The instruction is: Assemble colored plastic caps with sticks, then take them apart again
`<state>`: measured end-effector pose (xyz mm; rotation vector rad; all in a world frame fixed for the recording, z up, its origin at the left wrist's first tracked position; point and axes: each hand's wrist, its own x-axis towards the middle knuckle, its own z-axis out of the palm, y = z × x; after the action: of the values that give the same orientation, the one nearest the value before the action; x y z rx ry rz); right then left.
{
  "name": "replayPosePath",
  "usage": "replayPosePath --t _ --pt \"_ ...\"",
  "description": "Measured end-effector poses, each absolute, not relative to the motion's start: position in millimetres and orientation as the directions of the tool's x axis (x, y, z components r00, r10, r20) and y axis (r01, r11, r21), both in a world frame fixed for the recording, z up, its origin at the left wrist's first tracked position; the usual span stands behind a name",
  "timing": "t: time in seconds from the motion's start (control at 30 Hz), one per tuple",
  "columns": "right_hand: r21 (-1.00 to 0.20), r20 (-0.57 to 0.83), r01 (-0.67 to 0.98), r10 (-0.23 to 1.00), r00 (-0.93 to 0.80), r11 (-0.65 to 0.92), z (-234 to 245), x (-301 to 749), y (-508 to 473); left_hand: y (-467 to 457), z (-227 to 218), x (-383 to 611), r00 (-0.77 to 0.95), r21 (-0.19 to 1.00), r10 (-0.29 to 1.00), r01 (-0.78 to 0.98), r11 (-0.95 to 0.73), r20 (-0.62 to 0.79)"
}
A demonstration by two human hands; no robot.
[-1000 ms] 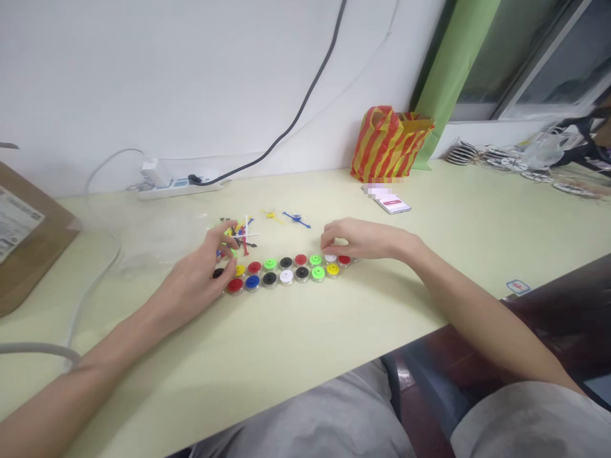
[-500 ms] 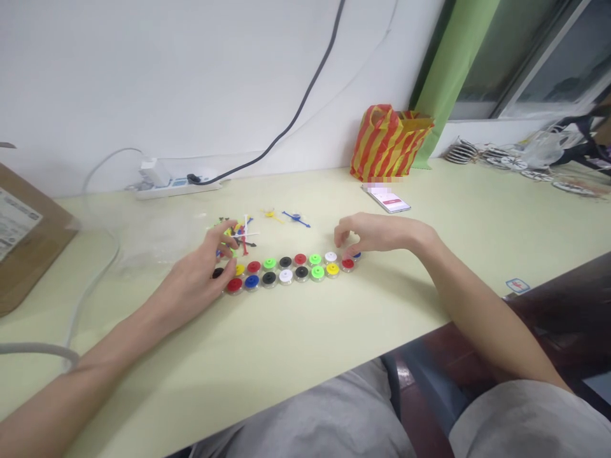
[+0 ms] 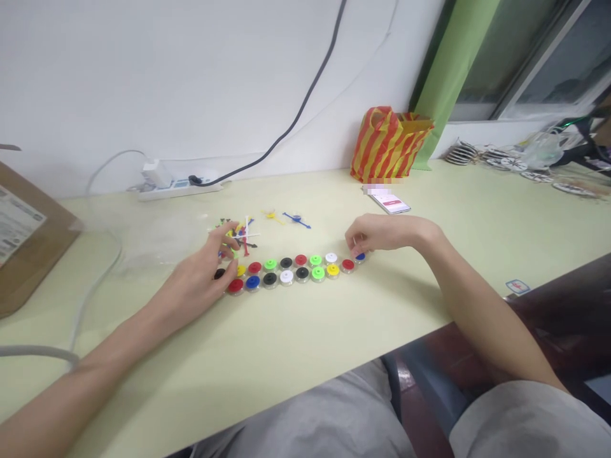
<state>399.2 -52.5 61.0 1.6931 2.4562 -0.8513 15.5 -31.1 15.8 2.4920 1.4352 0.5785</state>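
1. Since only the head view shows, we anchor on the double row of discs [image 3: 286, 270]: small, round, glossy plastic, mixed colours, on the smooth pale table [image 3: 296, 356].
2. Left hand [image 3: 198, 283] is loosely open, with its fingertips on the row's left end, likely bracing it.
3. Right hand [image 3: 382, 232] bunches its fingertips over the blue disc [image 3: 361, 257] at the row's right end; we can't tell the grip.
4. Thin plastic sticks [image 3: 241, 230] lie heaped just behind the row.

glossy plastic discs [image 3: 286, 276], smooth matt table [image 3: 296, 343], shiny striped plastic bag [image 3: 389, 143]
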Motion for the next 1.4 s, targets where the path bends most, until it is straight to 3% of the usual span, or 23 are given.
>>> replayPosePath --t 0.2,0.43,0.67,0.83,1.1,1.17,1.23,1.3,1.4 --pt "-0.431 -0.364 0.869 0.834 -0.415 0.244 61.2 393.4 -54.5 -33.3 17.7 16.4 0.446 0.368 0.868 0.786 -0.497 0.218" --pt "-0.408 -0.302 0.876 0.867 -0.396 0.258 58.4 395.6 -55.2 -33.8 18.8 17.7 0.470 0.369 0.850 0.766 -0.526 0.238" --pt "-0.267 -0.024 0.917 0.949 -0.314 0.297 36.8 385.0 -29.7 -41.4 23.5 18.0 0.483 0.369 0.824 0.738 -0.565 0.296" --pt "-0.290 0.131 0.904 0.949 -0.286 0.313 31.8 351.8 4.3 -43.8 20.7 15.9 0.511 0.380 0.791 0.695 -0.611 0.336" --pt "-0.214 0.003 0.888 0.909 -0.416 0.407 49.5 300.1 61.8 -42.5 20.8 12.5 0.493 0.382 0.797 0.701 -0.602 0.349" --pt "-0.255 0.015 0.869 0.901 -0.434 0.423 64.0 299.5 57.7 -42.1 20.4 13.2 0.481 0.385 0.804 0.708 -0.592 0.351" --pt "-0.400 0.095 0.806 0.894 -0.437 0.436 82.1 297.2 45.4 -42.0 19.5 14.9 0.471 0.407 0.808 0.700 -0.587 0.355" --pt "-0.594 0.193 0.656 0.874 -0.446 0.466 98.7 288.2 29.5 -42.9 19.4 17.0 0.463 0.459 0.808 0.666 -0.588 0.364" --pt "-0.739 0.263 0.443 0.823 -0.504 0.508 109.6 261.1 11.5 -46.7 22.6 20.0 0.447 0.570 0.822 0.594 -0.568 0.354"
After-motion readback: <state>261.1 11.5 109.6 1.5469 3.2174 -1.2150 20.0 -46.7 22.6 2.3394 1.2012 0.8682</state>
